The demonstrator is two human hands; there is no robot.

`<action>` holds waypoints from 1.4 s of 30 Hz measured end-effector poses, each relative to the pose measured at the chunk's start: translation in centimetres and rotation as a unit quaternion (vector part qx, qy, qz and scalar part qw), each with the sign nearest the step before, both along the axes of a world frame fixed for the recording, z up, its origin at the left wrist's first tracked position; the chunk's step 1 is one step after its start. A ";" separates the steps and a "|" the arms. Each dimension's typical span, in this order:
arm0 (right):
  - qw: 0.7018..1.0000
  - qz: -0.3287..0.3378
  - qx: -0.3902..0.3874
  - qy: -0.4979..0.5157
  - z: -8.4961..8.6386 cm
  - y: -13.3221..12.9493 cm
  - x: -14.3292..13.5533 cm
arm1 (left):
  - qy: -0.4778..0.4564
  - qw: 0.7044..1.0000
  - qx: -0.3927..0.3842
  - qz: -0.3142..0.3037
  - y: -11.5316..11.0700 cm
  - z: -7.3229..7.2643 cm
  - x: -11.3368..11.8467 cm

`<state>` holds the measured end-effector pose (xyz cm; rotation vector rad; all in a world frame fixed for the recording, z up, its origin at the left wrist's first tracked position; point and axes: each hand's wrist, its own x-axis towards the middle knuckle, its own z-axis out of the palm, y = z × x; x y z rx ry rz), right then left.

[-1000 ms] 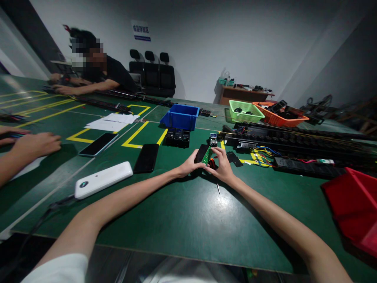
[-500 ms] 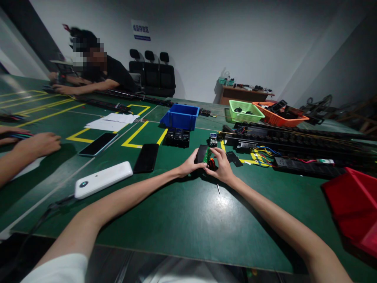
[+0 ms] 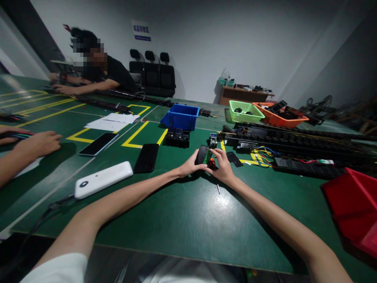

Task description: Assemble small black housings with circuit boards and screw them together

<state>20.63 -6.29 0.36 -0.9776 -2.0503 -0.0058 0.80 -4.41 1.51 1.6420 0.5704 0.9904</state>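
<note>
My left hand (image 3: 189,166) is closed around a black plastic casing (image 3: 201,155), raised just above the green table. Fingertips of my right hand (image 3: 223,168) pinch a green circuit board (image 3: 207,158) at the casing's right side; whether the board sits inside or only against it, I cannot tell. A screwdriver with a red-orange handle (image 3: 212,163) lies beneath my right hand, its metal shaft (image 3: 218,189) poking out towards me. Flat black plates (image 3: 235,158) lie to the right of that hand. Beyond my hands stands a small silver and blue part (image 3: 213,139).
A blue bin (image 3: 181,117) stands behind several black modules (image 3: 177,137). Two phones (image 3: 146,158) and a white camera (image 3: 103,180) lie left. Long black assemblies with loose wires (image 3: 265,152) and a red bin (image 3: 353,208) occupy the right. Another person's hand (image 3: 38,145) rests far left.
The black casing has tilted a little in my fingers, and the circuit board has turned slightly with it. Both hands have stayed in nearly the same place.
</note>
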 end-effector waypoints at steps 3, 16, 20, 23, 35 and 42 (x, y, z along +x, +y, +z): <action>1.000 0.003 0.001 -0.003 0.1 0.0 0.0 | 0.000 1.000 -0.008 0.006 0.0 -0.1 0.0; 0.999 0.004 -0.008 0.040 0.7 -0.3 -0.2 | -0.052 0.994 -0.092 -0.001 0.8 -1.7 0.1; 0.993 -0.002 -0.035 0.115 0.8 0.0 -0.1 | -0.056 0.990 -0.122 -0.048 0.4 -1.3 0.1; 0.987 0.010 -0.073 0.141 0.9 0.3 0.1 | -0.033 0.991 -0.115 -0.063 0.2 -0.9 0.0; 0.970 0.053 -0.163 0.173 0.7 0.8 0.4 | 0.018 0.997 -0.061 -0.050 0.2 -0.6 -0.1; 0.967 0.051 -0.165 0.187 0.8 0.4 0.2 | 0.028 0.997 -0.048 -0.046 0.4 -0.8 -0.1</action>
